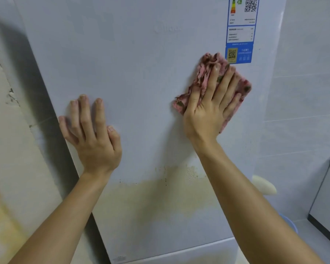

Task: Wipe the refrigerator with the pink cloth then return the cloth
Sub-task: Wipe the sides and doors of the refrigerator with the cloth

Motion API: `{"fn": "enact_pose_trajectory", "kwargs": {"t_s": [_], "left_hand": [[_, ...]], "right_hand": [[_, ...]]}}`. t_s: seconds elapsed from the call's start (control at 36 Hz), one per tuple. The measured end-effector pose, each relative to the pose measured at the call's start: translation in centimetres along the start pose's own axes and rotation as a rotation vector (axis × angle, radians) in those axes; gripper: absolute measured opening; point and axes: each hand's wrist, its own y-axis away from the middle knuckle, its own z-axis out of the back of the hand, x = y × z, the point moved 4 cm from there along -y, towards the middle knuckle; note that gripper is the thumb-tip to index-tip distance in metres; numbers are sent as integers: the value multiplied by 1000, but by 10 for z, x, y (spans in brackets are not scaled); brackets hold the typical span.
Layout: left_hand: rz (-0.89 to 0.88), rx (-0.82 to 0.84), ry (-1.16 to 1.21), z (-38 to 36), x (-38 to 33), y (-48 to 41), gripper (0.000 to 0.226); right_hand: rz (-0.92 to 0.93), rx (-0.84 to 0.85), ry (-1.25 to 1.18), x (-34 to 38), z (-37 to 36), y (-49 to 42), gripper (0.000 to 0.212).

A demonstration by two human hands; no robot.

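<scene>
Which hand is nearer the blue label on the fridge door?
Right. The right hand presses the cloth just below the label; the left hand lies flat far left.

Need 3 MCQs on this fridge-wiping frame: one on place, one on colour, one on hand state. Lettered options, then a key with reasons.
1. Where is the pink cloth?
A) under the right hand, just below-left of the blue label
B) on the floor
C) draped over a handle

2. What colour is the stain low on the refrigerator door?
A) red
B) yellowish
C) black

3. How is the left hand?
A) gripping a handle
B) fisted
C) flat on the door, holding nothing

Key: 1 A, straight fingers press it at the label's bottom corner; 2 B, a pale yellow band lies below both hands; 3 C, its fingers lie straight on bare door.
</scene>
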Motion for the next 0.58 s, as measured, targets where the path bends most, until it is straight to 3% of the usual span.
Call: {"fn": "enact_pose_trajectory", "kwargs": {"t_s": [0.11, 0.33, 0.58], "left_hand": [[5, -3, -4, 1, 1, 0, 56], [3, -10, -10, 0, 0, 1, 56], [0, -13, -6, 1, 0, 0, 55]], "right_hand": [[71, -4, 7, 1, 0, 15, 62], [402, 186, 53, -32, -4, 147, 67], [523, 132, 25, -15, 2, 83, 67]]}}
